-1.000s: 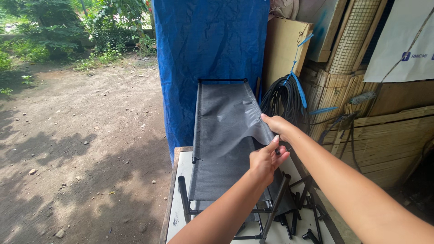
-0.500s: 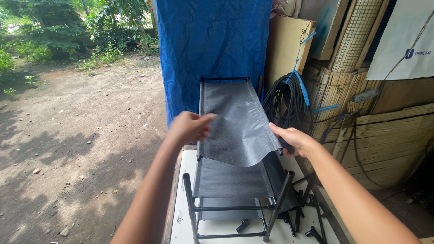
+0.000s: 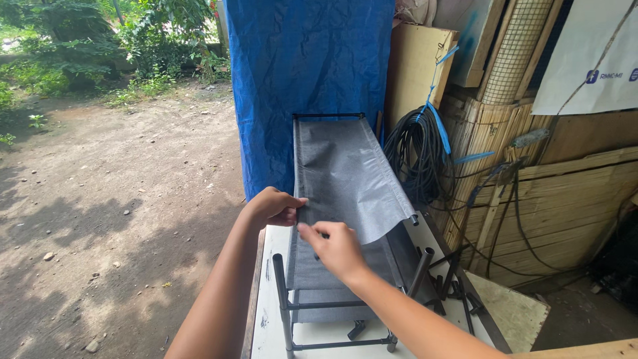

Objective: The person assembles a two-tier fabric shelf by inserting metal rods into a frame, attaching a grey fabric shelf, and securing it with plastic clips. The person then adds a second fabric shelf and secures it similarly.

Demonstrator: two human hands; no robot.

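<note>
Grey fabric sheet point(image 3: 345, 176) draped along the top of a black tube rack point(image 3: 345, 312), standing on a white bench point(image 3: 269, 326) in front of a blue tarp point(image 3: 309, 80). Near edge of the sheet lifted and curling, sagging toward the right over a loose tube end. Left hand point(image 3: 276, 206) pinching the near left corner of the sheet between thumb and fingers; right hand point(image 3: 335, 249) closed on the near edge just beside it, fingers curled under. Probably thin, light, limp and a little slick, creasing easily; best held at the hemmed edges or corners, not mid-panel. Black cable coil point(image 3: 419, 156) hanging to the right, well clear.
</note>
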